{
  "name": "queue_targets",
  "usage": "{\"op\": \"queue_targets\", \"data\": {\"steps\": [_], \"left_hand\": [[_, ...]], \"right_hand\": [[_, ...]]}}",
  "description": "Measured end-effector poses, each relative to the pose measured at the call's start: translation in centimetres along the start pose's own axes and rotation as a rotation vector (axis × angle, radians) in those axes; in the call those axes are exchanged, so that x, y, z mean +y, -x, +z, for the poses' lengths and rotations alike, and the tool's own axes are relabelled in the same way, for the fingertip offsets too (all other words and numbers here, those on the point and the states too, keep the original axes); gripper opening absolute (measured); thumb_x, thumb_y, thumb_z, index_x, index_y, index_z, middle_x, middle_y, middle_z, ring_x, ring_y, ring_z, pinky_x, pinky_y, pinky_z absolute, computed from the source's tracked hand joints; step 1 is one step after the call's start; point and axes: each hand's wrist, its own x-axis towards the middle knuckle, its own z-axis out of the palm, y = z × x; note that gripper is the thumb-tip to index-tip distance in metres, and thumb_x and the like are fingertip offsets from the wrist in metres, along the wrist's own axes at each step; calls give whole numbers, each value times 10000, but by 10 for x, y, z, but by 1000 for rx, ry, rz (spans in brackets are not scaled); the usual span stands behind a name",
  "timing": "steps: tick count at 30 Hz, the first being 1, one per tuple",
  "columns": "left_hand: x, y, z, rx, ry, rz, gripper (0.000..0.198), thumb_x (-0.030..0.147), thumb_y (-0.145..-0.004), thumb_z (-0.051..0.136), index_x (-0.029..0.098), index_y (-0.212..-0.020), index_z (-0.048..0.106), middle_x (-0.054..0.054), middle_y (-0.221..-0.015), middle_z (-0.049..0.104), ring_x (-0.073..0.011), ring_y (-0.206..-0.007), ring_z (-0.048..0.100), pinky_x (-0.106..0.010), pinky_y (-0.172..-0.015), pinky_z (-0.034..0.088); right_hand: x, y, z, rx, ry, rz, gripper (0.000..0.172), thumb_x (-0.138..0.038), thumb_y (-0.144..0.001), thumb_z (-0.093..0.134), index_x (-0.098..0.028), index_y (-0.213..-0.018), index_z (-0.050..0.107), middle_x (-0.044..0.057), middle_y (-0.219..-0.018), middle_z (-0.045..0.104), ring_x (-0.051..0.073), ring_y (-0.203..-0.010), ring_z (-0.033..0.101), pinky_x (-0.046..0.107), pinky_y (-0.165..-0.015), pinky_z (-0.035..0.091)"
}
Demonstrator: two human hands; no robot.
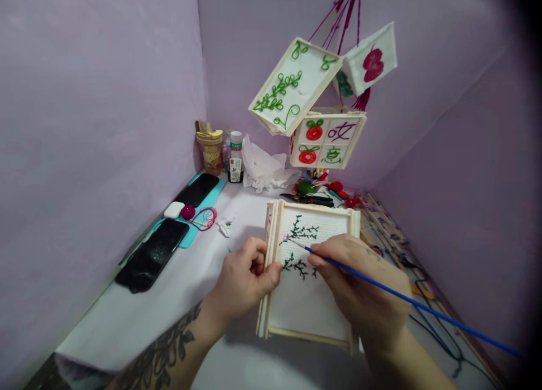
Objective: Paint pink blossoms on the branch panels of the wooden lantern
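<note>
Left hand (243,280) grips wooden frame panel (302,299) edge; right hand (359,288) pinches blue paintbrush (406,299), tip on panel, above desk (139,316).

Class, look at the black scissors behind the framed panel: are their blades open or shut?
Shut. The scissors lie flat on the table, blades together in one dark line, with no gap showing between them.

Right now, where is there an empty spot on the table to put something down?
The widest bare patch of white table lies between the black phone and the left hand holding the wooden frame. A smaller gap sits between the frame and the crumpled tissue. It is crowded around the scissors and along the right edge.
</note>
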Motion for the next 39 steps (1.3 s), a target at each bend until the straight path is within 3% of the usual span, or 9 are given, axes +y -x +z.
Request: {"op": "queue_targets", "data": {"steps": [39], "left_hand": [[1, -1, 0, 12, 11, 32, 156, 320, -829, 601, 193, -862, 517, 91, -543, 465, -82, -462, 435, -190, -451, 332]], "right_hand": [[2, -2, 2, 0, -35, -47, 147, -61, -848, 697, -176, -935, 674, 7, -775, 691, 110, -717, 646, 244, -674, 531]]}}
